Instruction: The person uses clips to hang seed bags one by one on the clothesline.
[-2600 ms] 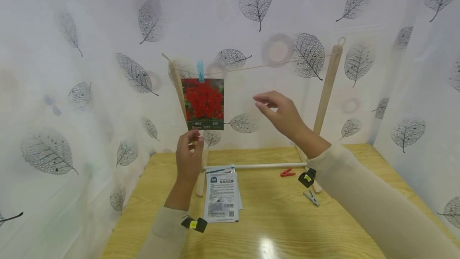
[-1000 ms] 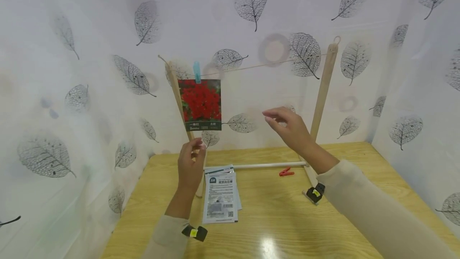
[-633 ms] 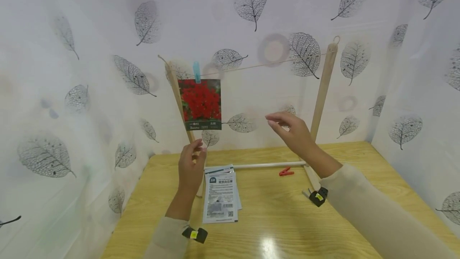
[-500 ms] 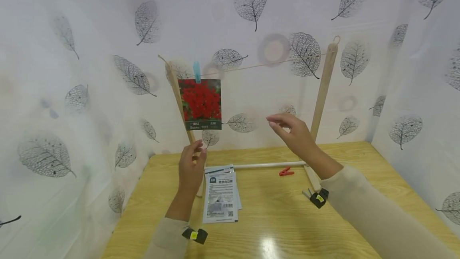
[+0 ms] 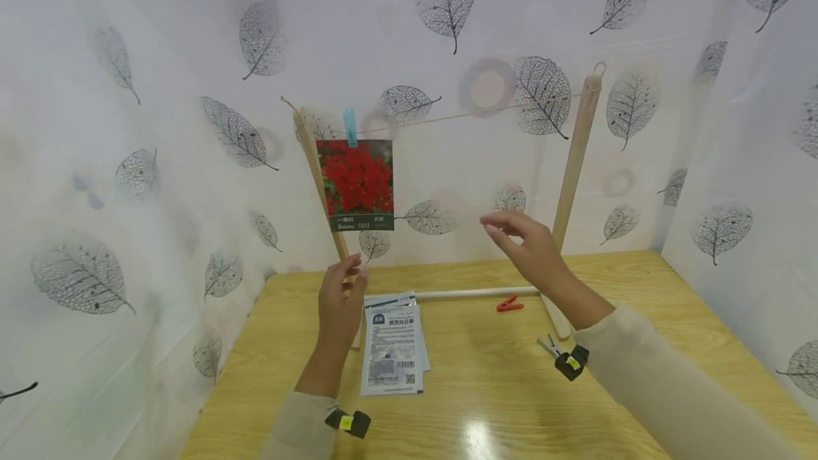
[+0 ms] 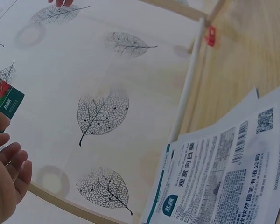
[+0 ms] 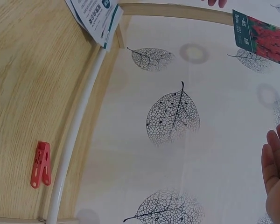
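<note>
Leaf-printed sheeting (image 5: 358,27) backs the red-flower packet (image 5: 355,182), upright just above the nearer left hand (image 5: 341,302) and well left of the right hand (image 5: 532,247), both relaxed, empty.

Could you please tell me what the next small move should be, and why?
Probably lower the left hand to the top loose seed packet, since the red-flower packet already hangs from the string by the blue clothespin and that hand holds nothing.
</note>
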A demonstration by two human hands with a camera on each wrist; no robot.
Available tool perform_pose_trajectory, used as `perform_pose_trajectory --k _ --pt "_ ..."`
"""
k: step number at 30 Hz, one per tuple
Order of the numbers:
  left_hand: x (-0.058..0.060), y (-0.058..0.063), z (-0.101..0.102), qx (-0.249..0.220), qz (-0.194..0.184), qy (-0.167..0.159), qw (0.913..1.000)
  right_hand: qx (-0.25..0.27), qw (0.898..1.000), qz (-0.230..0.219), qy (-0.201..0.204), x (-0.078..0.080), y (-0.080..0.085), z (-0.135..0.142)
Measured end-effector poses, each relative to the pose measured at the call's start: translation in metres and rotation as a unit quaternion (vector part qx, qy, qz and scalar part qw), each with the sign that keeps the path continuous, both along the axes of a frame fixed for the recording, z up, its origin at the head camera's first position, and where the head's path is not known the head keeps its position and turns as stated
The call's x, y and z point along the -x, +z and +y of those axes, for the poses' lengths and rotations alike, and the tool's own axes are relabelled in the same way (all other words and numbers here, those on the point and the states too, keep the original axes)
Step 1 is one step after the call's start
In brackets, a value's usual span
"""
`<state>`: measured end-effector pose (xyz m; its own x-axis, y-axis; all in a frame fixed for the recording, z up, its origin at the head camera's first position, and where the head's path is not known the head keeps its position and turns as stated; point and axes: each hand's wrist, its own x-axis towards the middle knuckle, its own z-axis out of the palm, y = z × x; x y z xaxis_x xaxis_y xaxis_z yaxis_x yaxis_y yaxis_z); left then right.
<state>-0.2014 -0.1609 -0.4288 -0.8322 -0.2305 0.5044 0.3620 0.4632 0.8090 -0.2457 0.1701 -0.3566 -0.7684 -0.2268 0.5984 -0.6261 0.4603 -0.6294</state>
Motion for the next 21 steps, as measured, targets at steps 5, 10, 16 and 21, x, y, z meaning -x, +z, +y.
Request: perform_pose_trajectory --k 5,10,16,21 --pt "-0.002 -0.002 0.001 -0.008 -0.004 -0.003 1.0000 0.005 1.000 -0.004 0.000 -0.002 -0.005 0.002" --pt "-0.003 -0.003 0.001 -0.014 -0.015 -0.004 0.9998 0.009 1.000 -0.009 -0.003 -0.005 -0.009 0.004" --pt "-0.004 -0.006 0.002 -0.017 -0.017 -0.012 0.9996 0.012 1.000 -0.026 -0.007 -0.011 -0.013 0.005" --pt "-0.006 -0.010 0.002 -0.015 -0.011 -0.018 0.9997 0.013 0.999 -0.035 -0.010 -0.014 -0.020 0.005"
